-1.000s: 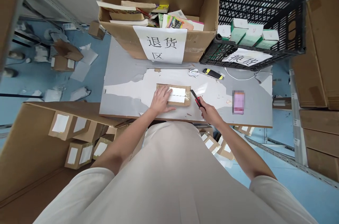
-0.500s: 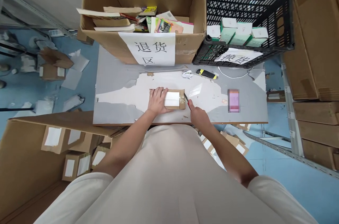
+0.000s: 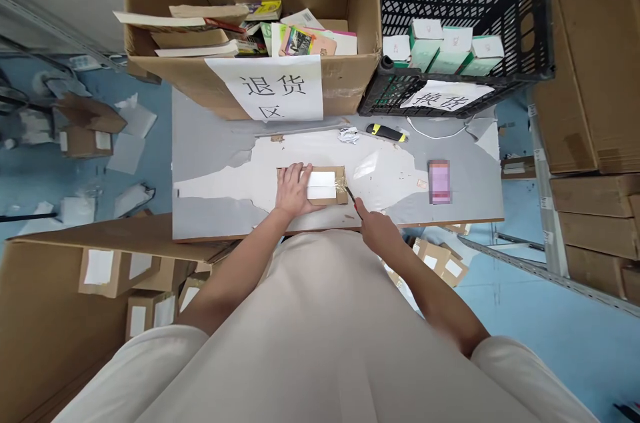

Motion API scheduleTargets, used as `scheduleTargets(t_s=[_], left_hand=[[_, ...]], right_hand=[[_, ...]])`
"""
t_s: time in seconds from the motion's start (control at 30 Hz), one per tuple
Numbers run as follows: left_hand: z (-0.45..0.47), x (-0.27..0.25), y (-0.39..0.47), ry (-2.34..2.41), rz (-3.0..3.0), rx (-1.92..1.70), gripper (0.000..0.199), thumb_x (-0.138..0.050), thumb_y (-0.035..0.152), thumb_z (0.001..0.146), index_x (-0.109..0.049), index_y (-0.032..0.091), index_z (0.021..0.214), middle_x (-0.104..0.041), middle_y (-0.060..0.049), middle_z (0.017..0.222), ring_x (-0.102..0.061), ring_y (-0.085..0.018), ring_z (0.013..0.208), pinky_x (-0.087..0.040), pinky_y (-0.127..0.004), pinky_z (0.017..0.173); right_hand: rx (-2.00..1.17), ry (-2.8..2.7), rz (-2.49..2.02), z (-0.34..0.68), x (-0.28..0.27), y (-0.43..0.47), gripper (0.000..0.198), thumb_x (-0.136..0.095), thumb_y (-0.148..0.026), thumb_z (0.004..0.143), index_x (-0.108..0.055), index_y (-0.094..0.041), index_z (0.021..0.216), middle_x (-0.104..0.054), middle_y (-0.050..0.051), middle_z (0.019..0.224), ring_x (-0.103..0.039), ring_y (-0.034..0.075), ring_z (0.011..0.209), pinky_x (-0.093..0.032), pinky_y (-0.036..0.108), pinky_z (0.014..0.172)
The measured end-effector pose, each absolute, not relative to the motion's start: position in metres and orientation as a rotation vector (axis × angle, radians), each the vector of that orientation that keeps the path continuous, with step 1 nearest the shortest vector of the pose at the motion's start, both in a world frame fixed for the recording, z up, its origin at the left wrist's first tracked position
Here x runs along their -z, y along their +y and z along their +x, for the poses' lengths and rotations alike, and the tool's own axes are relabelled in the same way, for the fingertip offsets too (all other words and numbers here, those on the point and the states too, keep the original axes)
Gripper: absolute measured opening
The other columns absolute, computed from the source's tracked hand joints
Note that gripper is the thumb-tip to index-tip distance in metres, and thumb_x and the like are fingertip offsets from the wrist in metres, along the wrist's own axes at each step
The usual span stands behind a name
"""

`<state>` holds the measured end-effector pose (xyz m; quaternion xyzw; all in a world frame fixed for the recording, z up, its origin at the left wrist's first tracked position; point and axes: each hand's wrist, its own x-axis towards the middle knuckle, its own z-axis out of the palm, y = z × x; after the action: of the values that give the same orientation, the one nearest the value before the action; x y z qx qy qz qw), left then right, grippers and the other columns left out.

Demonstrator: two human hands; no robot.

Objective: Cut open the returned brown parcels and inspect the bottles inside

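A small cardboard box [image 3: 325, 193] with a white label lies flat on the table. Clear tape crosses its right end. My left hand [image 3: 294, 191] grips the box's left end, fingers over the top and thumb toward the near edge. In my right hand [image 3: 376, 226] is a slim knife [image 3: 353, 195], dark-bladed with a bit of red by the fingers. Its tip meets the taped right end of the box; how deep it goes I cannot tell. Most of the knife's handle is hidden in my fist.
Behind stand a big carton of books [image 3: 345, 79] and a black crate [image 3: 373, 99] holding green-and-white boxes. A yellow-black cutter [image 3: 387, 133], crumpled paper [image 3: 349, 135] and a pink blurred item [image 3: 440, 183] lie on the table [image 3: 210, 136]. At front left, a large carton [image 3: 45, 316] contains small boxes.
The knife tip has moved slightly toward me along the box's taped end, and my right hand with it. My left hand stays on the box. The whole view has shifted a little.
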<state>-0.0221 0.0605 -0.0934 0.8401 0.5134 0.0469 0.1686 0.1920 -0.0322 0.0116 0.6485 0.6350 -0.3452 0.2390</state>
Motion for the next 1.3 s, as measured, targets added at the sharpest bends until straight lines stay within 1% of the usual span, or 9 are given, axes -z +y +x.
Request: scheduleTargets(t_s=[0.27, 0.47, 0.57, 0.63, 0.7, 0.77, 0.87, 1.0, 1.3], left_hand=[[-0.023, 0.095, 0.061, 1.450, 2.380, -0.106, 0.116, -0.072, 0.066, 0.055, -0.030, 0.010, 0.147, -0.038, -0.022, 0.145, -0.030, -0.041, 0.136, -0.009, -0.053, 0.117], [-0.026, 0.091, 0.061, 1.383, 2.409, -0.076, 0.118, -0.070, 0.070, 0.056, -0.029, 0.008, 0.148, -0.034, -0.023, 0.148, -0.028, -0.041, 0.138, -0.009, -0.054, 0.117], [-0.037, 0.089, 0.074, 1.393, 2.381, -0.152, 0.094, -0.059, 0.063, 0.072, -0.034, 0.011, 0.146, -0.038, -0.020, 0.148, -0.031, -0.037, 0.138, -0.013, -0.053, 0.116], [-0.048, 0.089, 0.088, 1.497, 2.278, -0.255, 0.067, -0.047, 0.050, 0.085, -0.045, 0.012, 0.140, -0.045, -0.018, 0.144, -0.038, -0.033, 0.136, -0.020, -0.049, 0.115], [-0.062, 0.091, 0.103, 1.578, 2.090, -0.313, 0.049, -0.040, 0.037, 0.089, -0.059, 0.011, 0.126, -0.058, -0.016, 0.133, -0.050, -0.028, 0.126, -0.033, -0.041, 0.109], [-0.076, 0.094, 0.109, 1.628, 1.859, -0.343, 0.039, -0.041, 0.030, 0.086, -0.070, 0.013, 0.108, -0.068, -0.013, 0.115, -0.060, -0.025, 0.110, -0.042, -0.035, 0.099], [-0.093, 0.099, 0.092, 1.714, 1.619, -0.417, 0.030, -0.047, 0.031, 0.081, -0.074, 0.017, 0.087, -0.074, -0.008, 0.093, -0.066, -0.022, 0.089, -0.048, -0.032, 0.086], [-0.094, 0.108, 0.036, 1.717, 1.522, -0.448, 0.032, -0.053, 0.042, 0.080, -0.073, 0.017, 0.079, -0.072, -0.005, 0.071, -0.065, -0.018, 0.069, -0.049, -0.028, 0.068], [-0.079, 0.115, -0.001, 1.669, 1.293, -0.524, 0.035, -0.064, 0.047, 0.075, -0.072, 0.016, 0.089, -0.074, -0.008, 0.082, -0.068, -0.020, 0.076, -0.054, -0.033, 0.074]], right_hand=[[1.001, 1.751, 1.836, 0.200, -0.006, -0.057, 0.060, -0.036, -0.015, 0.093, -0.020, -0.015, 0.151, -0.068, 0.013, 0.092, -0.063, 0.024, 0.079, -0.038, 0.029, 0.065], [1.171, 1.798, 2.439, 0.221, 0.011, -0.082, 0.062, -0.038, -0.028, 0.092, -0.024, -0.020, 0.152, -0.070, 0.009, 0.093, -0.064, 0.023, 0.076, -0.047, 0.034, 0.069], [1.707, 1.533, 2.842, 0.214, 0.037, -0.082, 0.069, -0.047, -0.041, 0.088, -0.023, -0.022, 0.150, -0.069, 0.007, 0.098, -0.064, 0.018, 0.067, -0.053, 0.035, 0.067], [2.206, 1.187, 2.983, 0.197, 0.059, -0.074, 0.062, -0.055, -0.049, 0.082, -0.039, -0.022, 0.136, -0.066, 0.007, 0.105, -0.065, 0.016, 0.068, -0.056, 0.034, 0.062], [2.554, 0.835, 3.036, 0.178, 0.079, -0.062, 0.050, -0.062, -0.053, 0.075, -0.050, -0.022, 0.113, -0.064, 0.005, 0.104, -0.067, 0.016, 0.074, -0.058, 0.032, 0.060], [2.703, 0.640, 3.096, 0.161, 0.092, -0.044, 0.043, -0.065, -0.052, 0.072, -0.049, -0.023, 0.100, -0.063, 0.002, 0.099, -0.068, 0.016, 0.078, -0.058, 0.032, 0.062], [2.673, 0.810, 3.229, 0.151, 0.097, -0.009, 0.039, -0.063, -0.049, 0.075, -0.048, -0.024, 0.102, -0.063, 0.000, 0.097, -0.067, 0.015, 0.079, -0.058, 0.032, 0.068], [2.631, 1.361, 3.081, 0.154, 0.096, 0.038, 0.036, -0.055, -0.048, 0.082, -0.051, -0.025, 0.108, -0.066, 0.002, 0.096, -0.066, 0.015, 0.081, -0.057, 0.035, 0.075], [2.406, 1.544, 2.921, 0.150, 0.093, 0.034, 0.044, -0.052, -0.053, 0.083, -0.053, -0.024, 0.116, -0.067, 0.004, 0.099, -0.063, 0.015, 0.081, -0.055, 0.035, 0.076]])
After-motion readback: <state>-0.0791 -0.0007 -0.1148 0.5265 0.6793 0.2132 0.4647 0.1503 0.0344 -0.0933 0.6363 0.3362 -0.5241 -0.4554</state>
